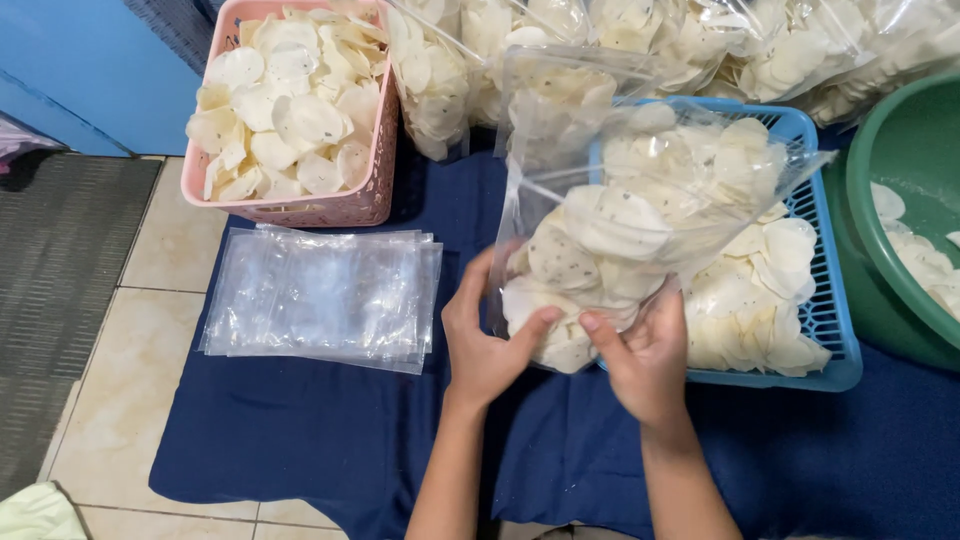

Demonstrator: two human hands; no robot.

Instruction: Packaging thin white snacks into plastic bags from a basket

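Here the left hand (483,335) gripped the lower left corner of a clear plastic bag half filled with pale round speckled crackers (610,250), thumb pressed to the front of the film and fingers curled round the side. The right hand (640,355) clasped the same bag from beneath on the other side, thumb laid across its bottom edge, so both hands held it up between them. The bag stood roughly upright, its open mouth flaring toward the top, directly in front of a blue slotted plastic basket (825,310) heaped with the same white crackers. Just to the left of the left hand lay a flat stack of empty clear plastic bags (320,295) on a dark blue cloth (300,430) spread over the tiled floor (120,400). Beyond that stack sat a pink perforated plastic basket (340,208), also piled with crackers. At the right edge a green round plastic basin (905,170) held a few more. Along the far side, several filled clear bags of crackers (700,40) leaned in a row. A dark grey mat (60,260) covered the floor at far left, below a blue wall (80,70).
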